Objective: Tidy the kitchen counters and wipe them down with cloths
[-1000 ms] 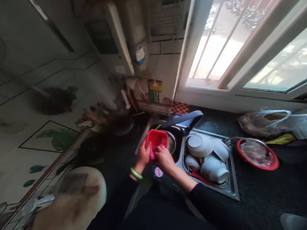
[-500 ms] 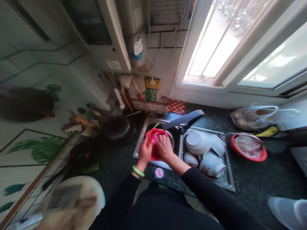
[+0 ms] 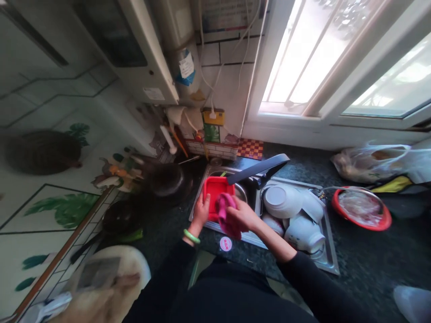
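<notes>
My left hand [image 3: 201,211], with a green bangle on its wrist, grips the near left edge of a red square plastic container [image 3: 215,194] held over the left basin of a steel sink [image 3: 200,192]. My right hand [image 3: 245,214] is closed on a pink cloth [image 3: 226,216] that hangs down at the container's near right edge. A metal bowl [image 3: 241,192] lies in the basin just behind the container, partly hidden by it.
The right basin holds several white bowls [image 3: 281,202] stacked upside down. A dark faucet [image 3: 259,168] reaches over the sink. A red basin [image 3: 361,209] and plastic bags [image 3: 367,163] sit on the dark counter at right. Pans [image 3: 166,180] stand to the left, the window behind.
The pink cloth was pressed inside the red container; my right hand has now pulled it out to the near edge, where it hangs. The container stays in my left hand.
</notes>
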